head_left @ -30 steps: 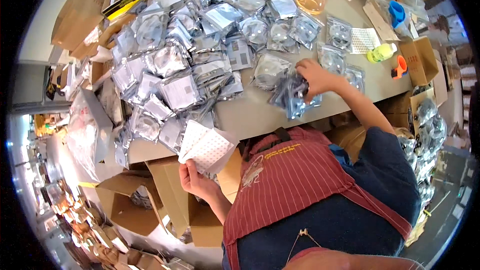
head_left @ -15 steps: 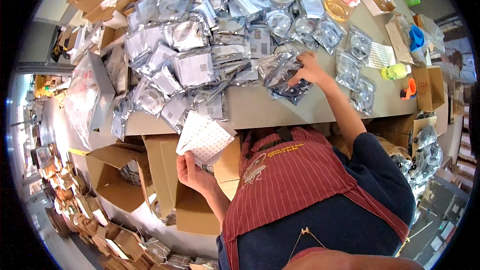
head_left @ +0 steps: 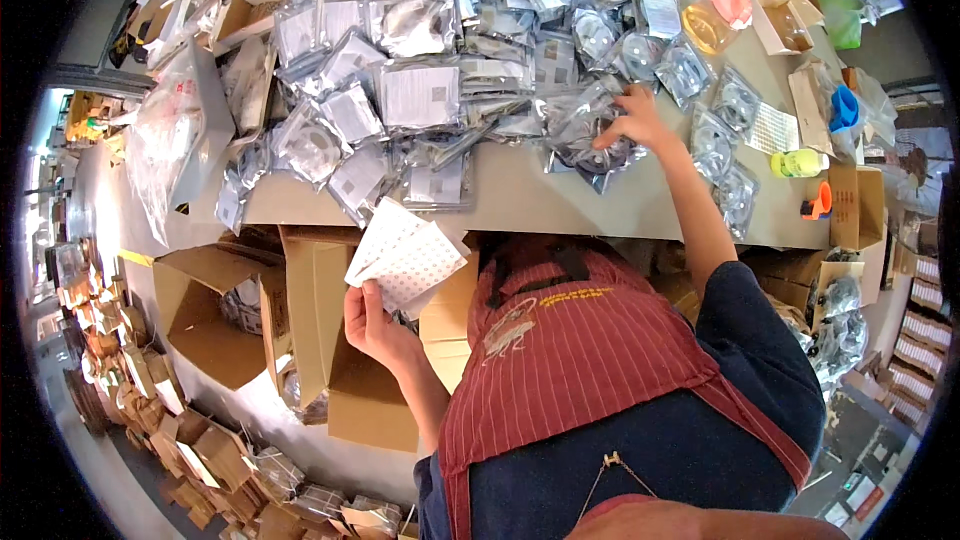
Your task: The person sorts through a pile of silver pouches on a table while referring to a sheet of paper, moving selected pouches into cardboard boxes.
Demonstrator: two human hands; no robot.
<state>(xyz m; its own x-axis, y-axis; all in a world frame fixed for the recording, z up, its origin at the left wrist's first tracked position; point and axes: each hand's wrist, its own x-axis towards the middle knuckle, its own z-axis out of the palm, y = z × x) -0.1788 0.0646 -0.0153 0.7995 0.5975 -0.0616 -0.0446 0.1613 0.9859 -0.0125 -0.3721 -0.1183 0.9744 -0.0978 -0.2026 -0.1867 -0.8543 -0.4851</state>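
Observation:
In front of the table edge, my left hand (head_left: 378, 325) pinches white sheets printed with rows of small dots (head_left: 408, 258), fanned slightly apart. My right hand (head_left: 640, 122) is over the table, thumb and fingers spread around a clear plastic pouch (head_left: 598, 145) with dark round parts inside. This pouch lies on others like it near the table's front edge. To its left spreads a big heap of similar flat pouches (head_left: 418, 95), several showing a white printed sheet. Some pouches (head_left: 735, 100) lie apart to the right of my right hand.
On the right of the table (head_left: 560, 210) are a dotted sheet (head_left: 772, 127), a yellow-green bottle (head_left: 798, 163), an orange tape-like ring (head_left: 818, 202) and a pink-lidded jug (head_left: 712, 25). Open cardboard boxes (head_left: 215, 310) stand below the front edge. A bagged grey panel (head_left: 185, 130) leans at left.
The view has shifted a little, so the table's contents sit farther right. My right hand stays at the same pouches, and my left hand still holds the dotted sheets.

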